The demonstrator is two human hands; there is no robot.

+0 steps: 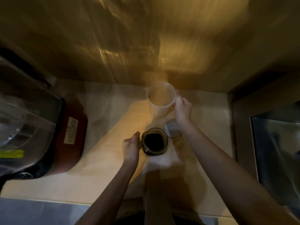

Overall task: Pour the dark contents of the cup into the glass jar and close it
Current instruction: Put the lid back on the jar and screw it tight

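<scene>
A glass jar [155, 142] stands open on the pale counter [100, 168], with dark contents filling its mouth. My left hand [131, 147] rests against the jar's left side, fingers on the glass. Behind it a translucent white cup [160, 99] stands upright near the wall; its inside looks pale, with only a dark trace at its left rim. My right hand [182, 107] grips the cup's handle on its right. A round metal lid [172, 129] lies flat on the counter right of the jar, partly under my right wrist.
A dark red appliance [73, 137] with a clear lid [24, 127] fills the left of the counter. A steel sink [276, 143] sits at the right. The wall [146, 38] rises close behind the cup. Grey floor shows below the counter's front edge.
</scene>
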